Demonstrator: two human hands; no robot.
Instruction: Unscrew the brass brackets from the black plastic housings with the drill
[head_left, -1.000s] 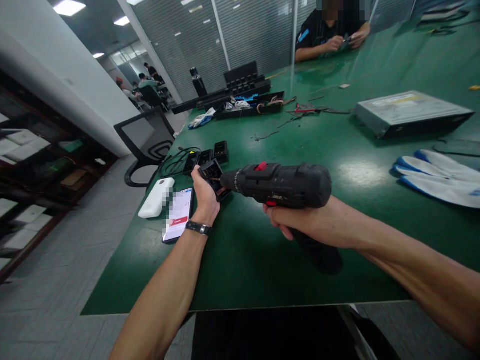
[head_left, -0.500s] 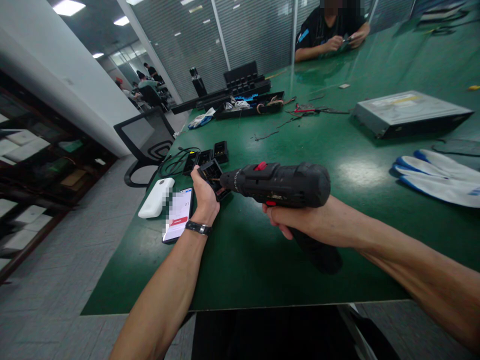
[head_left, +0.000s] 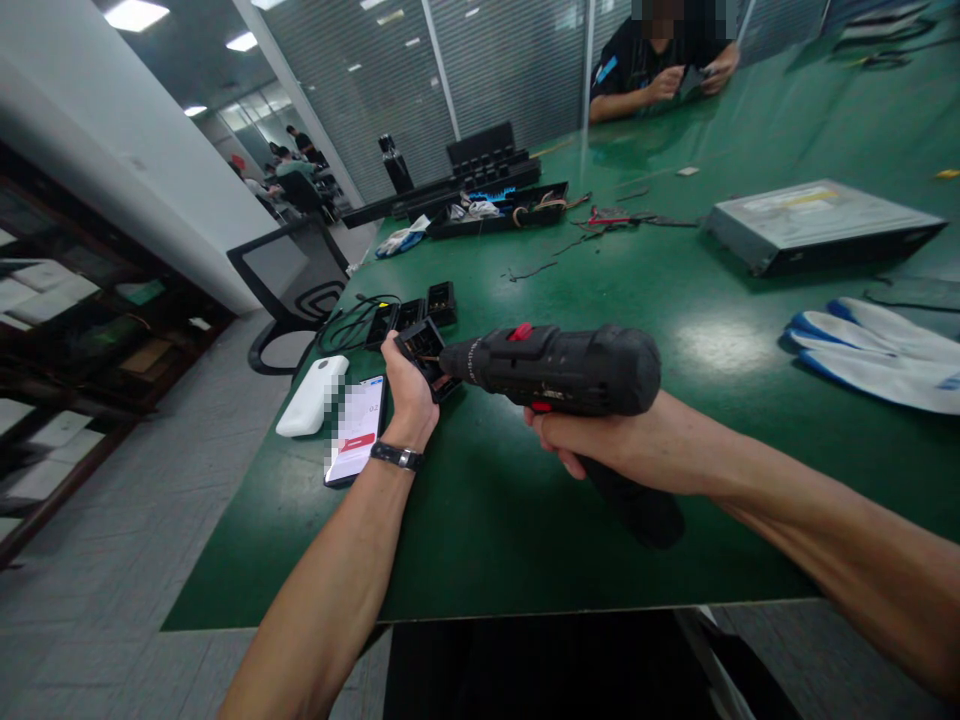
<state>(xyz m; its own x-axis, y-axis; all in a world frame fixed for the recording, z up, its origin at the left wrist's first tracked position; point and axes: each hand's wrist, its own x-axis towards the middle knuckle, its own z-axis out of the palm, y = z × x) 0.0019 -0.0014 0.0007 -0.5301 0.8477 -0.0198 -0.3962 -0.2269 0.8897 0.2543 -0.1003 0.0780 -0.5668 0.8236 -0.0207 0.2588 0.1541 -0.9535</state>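
Just left of the centre of the frame, the left hand (head_left: pixel 411 398) holds a small black case (head_left: pixel 418 343) tilted, its open side facing up and to the right. The right hand (head_left: pixel 626 445), right of centre, has its fingers wrapped around the grip of a black power drill (head_left: pixel 566 372). The drill's long axis runs almost level across the middle of the frame, its nose pointing left into the open case, so the case lies directly ahead of the nose, and the left hand is the nearer one to it. Three similar black cases (head_left: pixel 441 303) stand on the green bench (head_left: pixel 495 560) just above and to the left.

The left fingers are closed on the case's edge, though those underneath are hidden. The chuck covers part of the opening; the thin bit seems to reach inside, but whether its tip touches a screw I cannot tell. The right forearm is cut off at the right edge.
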